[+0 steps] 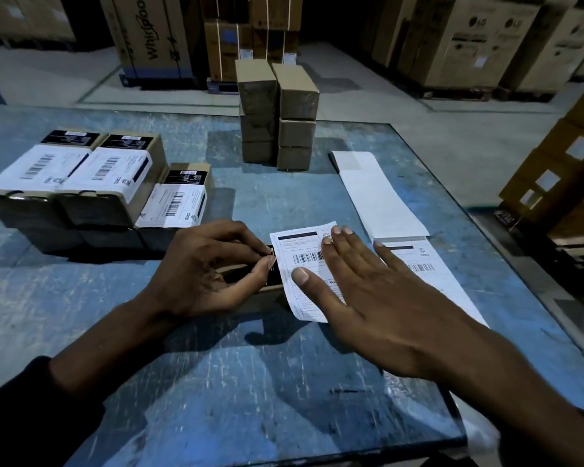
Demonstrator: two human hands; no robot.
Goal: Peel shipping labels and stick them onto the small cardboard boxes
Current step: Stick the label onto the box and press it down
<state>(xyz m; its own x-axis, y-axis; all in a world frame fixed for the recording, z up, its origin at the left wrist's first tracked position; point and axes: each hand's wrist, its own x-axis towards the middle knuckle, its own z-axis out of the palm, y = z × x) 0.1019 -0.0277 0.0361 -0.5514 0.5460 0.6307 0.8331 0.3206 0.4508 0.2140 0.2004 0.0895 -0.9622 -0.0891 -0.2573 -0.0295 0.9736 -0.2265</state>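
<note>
Shipping label (pixel 304 264) lies over a small box (pixel 267 291) near the middle of the blue bench (pixel 216 382); its near edge overhangs the box. Right hand (pixel 368 298) flat on the label, fingers straight and spread, pressing down. Left hand (pixel 203 271): grip curled, thumb and forefinger pinching the box's dark left end. Label strip (pixel 385 193) runs away to the right, next printed label (pixel 429 274) just beside the right hand. Labelled boxes (pixel 81 183) grouped at left. Two stacks of plain boxes (pixel 277 112) at the far edge. Large cartons (pixel 469 42) on the floor beyond.
</note>
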